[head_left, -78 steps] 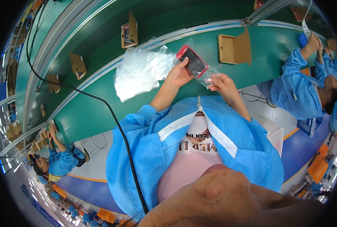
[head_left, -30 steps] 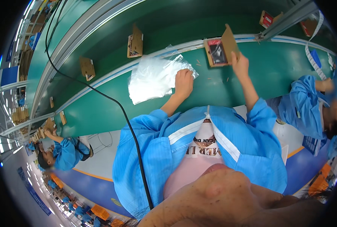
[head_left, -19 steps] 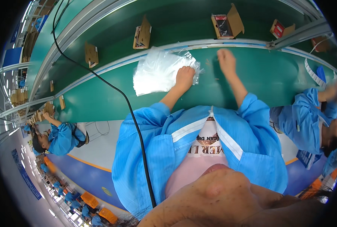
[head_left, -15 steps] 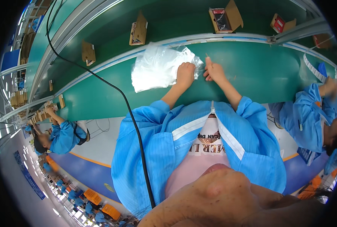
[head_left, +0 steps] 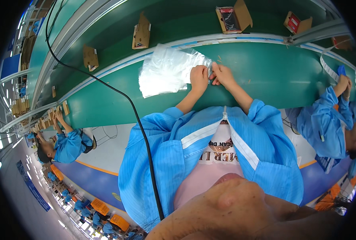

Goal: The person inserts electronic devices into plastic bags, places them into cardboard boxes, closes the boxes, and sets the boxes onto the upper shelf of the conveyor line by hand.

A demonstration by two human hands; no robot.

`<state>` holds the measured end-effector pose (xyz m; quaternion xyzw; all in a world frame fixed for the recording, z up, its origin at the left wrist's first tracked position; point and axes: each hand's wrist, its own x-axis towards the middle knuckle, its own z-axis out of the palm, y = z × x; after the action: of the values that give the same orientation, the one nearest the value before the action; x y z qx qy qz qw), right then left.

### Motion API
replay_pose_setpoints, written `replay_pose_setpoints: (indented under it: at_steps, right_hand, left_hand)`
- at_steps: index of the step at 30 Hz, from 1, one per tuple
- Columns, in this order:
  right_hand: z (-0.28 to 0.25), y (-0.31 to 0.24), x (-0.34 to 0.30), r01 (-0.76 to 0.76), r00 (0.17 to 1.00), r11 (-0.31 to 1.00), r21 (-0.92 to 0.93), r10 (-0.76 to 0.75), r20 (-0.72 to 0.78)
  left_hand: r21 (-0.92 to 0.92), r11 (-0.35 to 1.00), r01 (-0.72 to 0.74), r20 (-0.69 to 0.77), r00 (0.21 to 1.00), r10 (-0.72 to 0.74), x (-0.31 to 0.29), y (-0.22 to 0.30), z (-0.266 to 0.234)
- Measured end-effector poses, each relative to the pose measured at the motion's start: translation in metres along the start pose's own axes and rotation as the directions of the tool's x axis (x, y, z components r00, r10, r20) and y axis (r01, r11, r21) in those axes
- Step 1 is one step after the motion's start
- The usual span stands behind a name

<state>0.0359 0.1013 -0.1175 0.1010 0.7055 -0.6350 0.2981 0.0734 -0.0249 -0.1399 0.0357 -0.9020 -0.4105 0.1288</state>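
A loose, overlapping pile of clear plastic bags point(head_left: 160, 74) lies on the green work surface in front of me. My left hand point(head_left: 199, 78) is closed at the pile's right end, fingers curled down on the edge of a bag. Close beside it, my right hand point(head_left: 223, 76) pinches at that same edge with thumb and fingers, the other fingers partly curled. The two hands nearly meet; the bag's edge between them is partly hidden. A small thin tan scrap point(head_left: 219, 60) lies just beyond my right fingertips.
Beyond a metal rail point(head_left: 250, 37), open cardboard boxes point(head_left: 141, 32) sit on a green belt, one box point(head_left: 230, 20) holding a dark item. A black cable point(head_left: 118, 92) hangs across my left side. Co-workers in blue sit left point(head_left: 72, 146) and right point(head_left: 324, 124).
My right hand has come left and nearer, from apart to the bag edge beside my left hand. My left hand has shifted slightly right. The cardboard boxes beyond have slid a little left.
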Motion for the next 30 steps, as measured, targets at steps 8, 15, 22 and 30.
replay_pose_setpoints:
  at_steps: [8,15,22,30]
  right_hand:
    - [-0.005,0.016,0.011,0.056,0.998,0.996,-0.074,-0.058,-0.015]
    - [-0.040,0.007,0.002,-0.028,0.998,0.998,0.057,0.025,0.051]
    - [-0.237,-0.028,0.074,0.180,0.506,0.861,-0.476,-0.495,-0.706]
    - [-0.330,-0.065,0.181,0.063,0.193,0.965,-0.255,-0.262,-0.945]
  left_hand:
    - [-0.149,0.981,0.122,-0.068,0.989,-0.133,0.006,0.004,0.004]
    - [0.065,0.995,-0.072,-0.021,0.997,0.074,-0.007,-0.001,0.008]
    - [0.084,0.985,-0.149,0.060,0.988,0.144,-0.004,0.016,0.002]
    - [0.192,0.966,-0.174,0.064,0.984,0.165,0.000,0.016,0.007]
